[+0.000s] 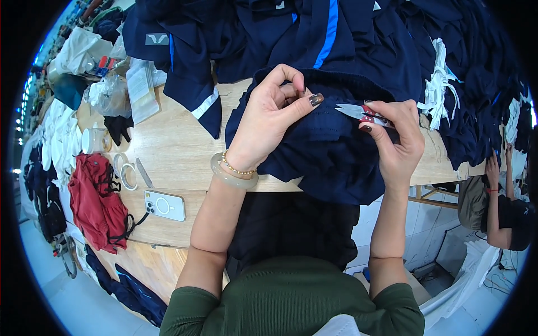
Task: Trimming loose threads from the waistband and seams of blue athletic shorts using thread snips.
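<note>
We're seeing right hand (401,133) clamping snips (348,110), blades pointing left; left hand (270,109) curling at navy garment (328,127), we can't tell if it's gripping; garment is lying on surface (182,162), overhanging near edge.

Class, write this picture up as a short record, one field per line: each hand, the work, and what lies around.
Left hand: at the navy garment, thumb and index finger close together; any thread between them is too small to tell
Right hand: holds small snips, blades pointing left
Garment position: on the wooden table, partly over its near edge
Left wrist: pale bangle, beaded bracelet
Left side: red fabric item, pale phone
Right side: white strips; co-worker's hand
</note>
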Motion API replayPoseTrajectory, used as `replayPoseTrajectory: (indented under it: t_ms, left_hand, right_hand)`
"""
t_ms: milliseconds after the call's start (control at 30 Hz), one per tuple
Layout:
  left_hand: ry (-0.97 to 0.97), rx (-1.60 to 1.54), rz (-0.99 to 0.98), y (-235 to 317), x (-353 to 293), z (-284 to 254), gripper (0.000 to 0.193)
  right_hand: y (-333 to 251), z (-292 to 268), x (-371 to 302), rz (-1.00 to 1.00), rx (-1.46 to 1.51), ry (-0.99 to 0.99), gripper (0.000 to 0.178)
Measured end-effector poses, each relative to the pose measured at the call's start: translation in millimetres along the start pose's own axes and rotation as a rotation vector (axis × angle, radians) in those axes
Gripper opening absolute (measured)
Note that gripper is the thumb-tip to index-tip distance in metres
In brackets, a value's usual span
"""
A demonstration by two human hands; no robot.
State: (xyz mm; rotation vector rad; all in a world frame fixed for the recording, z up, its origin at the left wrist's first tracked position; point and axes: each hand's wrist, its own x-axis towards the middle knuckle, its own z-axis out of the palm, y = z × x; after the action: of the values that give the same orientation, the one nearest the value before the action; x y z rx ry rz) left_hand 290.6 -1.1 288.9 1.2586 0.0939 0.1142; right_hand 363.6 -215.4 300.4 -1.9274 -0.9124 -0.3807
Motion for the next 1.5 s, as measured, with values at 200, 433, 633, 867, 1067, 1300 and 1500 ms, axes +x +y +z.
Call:
replayPoseTrajectory:
  t_ms: [200, 433, 633, 867, 1067, 1300, 1500]
  left_hand:
    - [-0.003, 0.009, 0.022, -1, 1, -1, 0.020]
    - [0.000, 0.008, 0.030, -1, 1, 0, 0.021]
    - [0.010, 0.012, 0.032, -2, 1, 0, 0.020]
    - [0.001, -0.001, 0.037, 2, -1, 1, 0.021]
    - [0.012, -0.056, 0.057, 1, 1, 5, 0.019]
    - [-0.014, -0.077, 0.047, 1, 0, 6, 0.019]
    - [0.015, -0.088, 0.068, 0, 0, 5, 0.020]
  right_hand:
    - [-2, 0, 1, -0.042, -0.053, -0.013, 0.024]
    - [-2, 1, 1, -0.026, -0.022, -0.012, 0.025]
    - [-2, -2, 0, -0.023, -0.015, -0.003, 0.024]
    - [-3, 0, 2, -0.044, -0.014, -0.004, 0.024]
    - [-2, 3, 3, -0.049, 0.015, -0.003, 0.025]
    - [-4, 9, 1, 0.025, 0.113, 0.052, 0.025]
    - [-3, -1, 1, 0.054, 0.108, 0.094, 0.023]
